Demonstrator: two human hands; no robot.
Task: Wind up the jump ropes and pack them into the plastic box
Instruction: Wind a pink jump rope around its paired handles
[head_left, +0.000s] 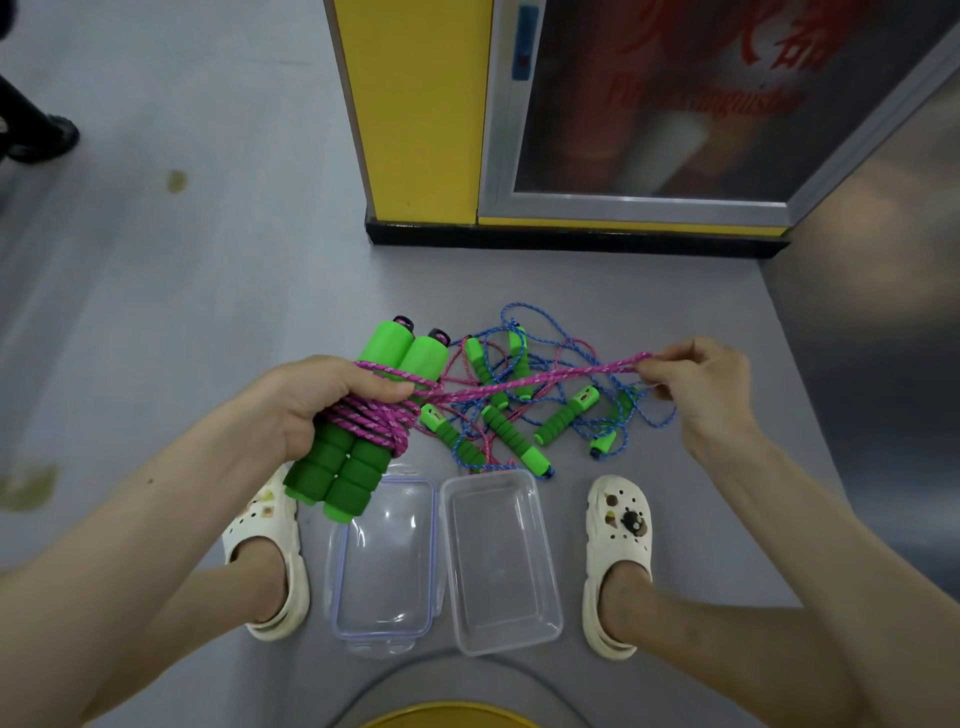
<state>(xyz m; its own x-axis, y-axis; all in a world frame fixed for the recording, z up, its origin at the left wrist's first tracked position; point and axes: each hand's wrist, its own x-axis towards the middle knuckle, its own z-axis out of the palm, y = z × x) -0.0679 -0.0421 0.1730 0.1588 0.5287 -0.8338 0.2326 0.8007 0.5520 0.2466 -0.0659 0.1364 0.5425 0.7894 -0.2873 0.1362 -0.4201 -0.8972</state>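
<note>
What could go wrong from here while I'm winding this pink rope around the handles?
The coils on the green handles are held only by the left hand; if that grip eases, they may slide off.
The pink rope held by the right hand stretches above the tangled pile and might snag a loose loop there.

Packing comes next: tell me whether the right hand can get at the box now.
Likely yes, once freed: the right hand pinches the pink rope, but the open box lies uncovered between the feet, nothing in the way.
</note>
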